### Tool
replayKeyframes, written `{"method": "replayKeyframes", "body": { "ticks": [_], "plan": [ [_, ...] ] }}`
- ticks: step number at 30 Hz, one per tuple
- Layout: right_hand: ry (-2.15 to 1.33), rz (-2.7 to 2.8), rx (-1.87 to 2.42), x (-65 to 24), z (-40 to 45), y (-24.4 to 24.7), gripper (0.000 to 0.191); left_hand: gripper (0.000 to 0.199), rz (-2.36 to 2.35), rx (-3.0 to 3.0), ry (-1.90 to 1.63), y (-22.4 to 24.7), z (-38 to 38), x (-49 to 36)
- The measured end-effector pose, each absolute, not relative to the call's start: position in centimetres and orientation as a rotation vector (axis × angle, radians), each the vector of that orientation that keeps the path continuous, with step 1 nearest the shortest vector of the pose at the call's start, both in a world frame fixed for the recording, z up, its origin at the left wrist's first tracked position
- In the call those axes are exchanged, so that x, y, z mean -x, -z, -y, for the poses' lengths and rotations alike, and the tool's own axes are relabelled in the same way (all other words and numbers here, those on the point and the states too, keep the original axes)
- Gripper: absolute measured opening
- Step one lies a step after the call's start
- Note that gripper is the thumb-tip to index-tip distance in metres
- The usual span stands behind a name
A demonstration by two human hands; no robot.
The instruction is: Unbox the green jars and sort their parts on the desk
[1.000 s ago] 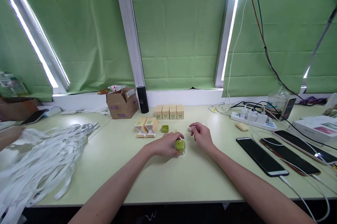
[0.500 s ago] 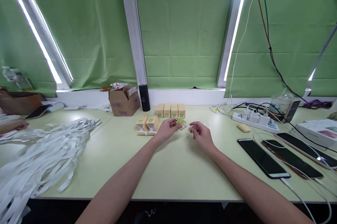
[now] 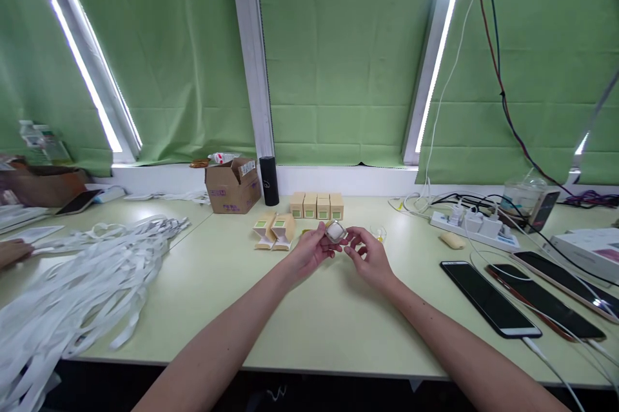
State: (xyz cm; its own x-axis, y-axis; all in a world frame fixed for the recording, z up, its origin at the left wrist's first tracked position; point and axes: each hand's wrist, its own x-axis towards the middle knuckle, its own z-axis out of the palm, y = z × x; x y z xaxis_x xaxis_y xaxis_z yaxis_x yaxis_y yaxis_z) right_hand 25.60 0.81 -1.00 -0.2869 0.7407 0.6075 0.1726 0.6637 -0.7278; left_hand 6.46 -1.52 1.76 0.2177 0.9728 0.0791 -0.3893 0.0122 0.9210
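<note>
Between the fingers of my left hand (image 3: 308, 251) is a small rounded-square piece (image 3: 335, 232), whitish with a darker rim. What kind of thing it is I cannot make out. Close at its right edge, my right hand (image 3: 371, 257) has curled fingers, with thumb and forefinger near each other; anything between them is too small to tell. Beyond the right hand lies a clear, round item (image 3: 380, 233) with a bit of yellow. Two opened tan cartons (image 3: 282, 231) with green labels stand left of my left hand. Several closed tan boxes (image 3: 316, 206) form a row behind.
White straps (image 3: 111, 276) are heaped on the left, where another person's hand (image 3: 14, 252) rests. A cardboard box (image 3: 232, 186) and a black cylinder (image 3: 269, 181) stand at the back. Rightward are a power strip (image 3: 474, 230), cables and several phones, one with a white edge (image 3: 491, 299).
The green-and-yellow piece in my left hand is no longer seen there; a whitish face now shows. My left hand has turned palm up, and the right has come closer to it.
</note>
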Motion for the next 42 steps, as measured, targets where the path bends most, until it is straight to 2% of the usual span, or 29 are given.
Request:
{"method": "replayKeyframes", "body": {
  "ticks": [6, 11, 15, 19, 22, 29, 33, 37, 40, 42],
  "plan": [
    [-0.699, 1.81, 0.705, -25.6, -0.9, 1.0, 0.033, 0.062, -0.756, -1.069, -1.277, -1.3, 1.5, -6.5],
    [-0.834, 1.776, 0.694, -25.6, -1.2, 1.3, 0.039, 0.051, -0.801, -1.248, -1.387, -1.0, 1.1, -6.5],
    [-1.047, 1.681, 0.618, -25.5, -1.5, 1.5, 0.045, 0.061, -0.804, -1.329, -1.441, -1.0, 1.3, -6.4],
    [-1.141, 1.641, 0.558, -25.4, -1.4, 1.4, 0.046, 0.058, -0.798, -1.384, -1.434, -1.4, 1.9, -6.5],
    [-1.055, 1.663, 0.604, -25.4, -1.2, 1.3, 0.042, 0.052, -0.777, -1.445, -1.416, -1.7, 2.2, -6.6],
    [-0.588, 1.822, 0.543, -25.7, -0.5, 1.0, 0.033, 0.043, -0.827, -1.538, -1.467, -1.8, 2.8, -7.1],
    [-0.575, 1.848, 0.504, -25.7, -0.3, 1.0, 0.04, 0.042, -0.896, -1.638, -1.514, -1.9, 3.0, -7.3],
    [-0.737, 1.764, 0.574, -25.4, -0.6, 0.9, 0.043, 0.049, -1.048, -1.734, -1.529, -2.0, 3.2, -7.4],
    [-1.056, 1.617, 0.564, -25.4, -0.9, 0.5, 0.046, 0.06, -1.147, -1.734, -1.551, -2.0, 3.3, -7.1],
    [-1.306, 1.512, 0.512, -25.6, -1.2, 0.2, 0.049, 0.051, -1.128, -1.726, -1.562, -2.0, 3.2, -6.8]
  ]
}}
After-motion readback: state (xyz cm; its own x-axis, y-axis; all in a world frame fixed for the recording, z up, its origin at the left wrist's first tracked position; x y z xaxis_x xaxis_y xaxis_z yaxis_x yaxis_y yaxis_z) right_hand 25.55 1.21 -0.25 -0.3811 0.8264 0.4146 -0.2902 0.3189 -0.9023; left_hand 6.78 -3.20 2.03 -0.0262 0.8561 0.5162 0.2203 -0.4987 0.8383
